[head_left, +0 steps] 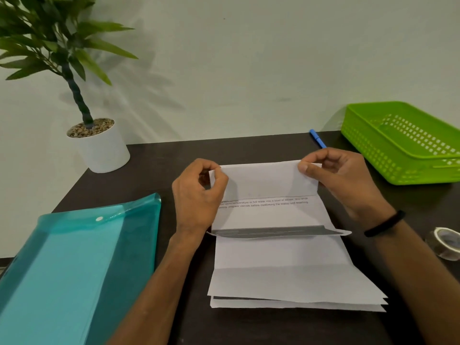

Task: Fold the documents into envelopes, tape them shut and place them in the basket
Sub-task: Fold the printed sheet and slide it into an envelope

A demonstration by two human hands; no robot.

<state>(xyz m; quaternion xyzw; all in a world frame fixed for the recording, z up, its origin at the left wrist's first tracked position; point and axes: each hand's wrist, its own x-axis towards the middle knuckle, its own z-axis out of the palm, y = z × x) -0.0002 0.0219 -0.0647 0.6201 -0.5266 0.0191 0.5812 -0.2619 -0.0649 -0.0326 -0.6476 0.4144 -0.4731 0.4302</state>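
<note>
A white printed document (268, 215) lies partly folded on the dark table, its far flap turned over toward me and its near edge bent up. My left hand (199, 195) pinches the flap's left corner. My right hand (341, 178) pinches its right corner; a black band sits on that wrist. Under it rests a small stack of white sheets (293, 287). The green perforated basket (403, 143) stands at the far right, with nothing visible in it. A roll of clear tape (446, 242) lies at the right edge.
A teal plastic folder (74, 265) with a snap button covers the near left of the table. A potted plant in a white pot (99, 148) stands at the far left corner. A blue pen (318, 138) lies by the wall behind my right hand.
</note>
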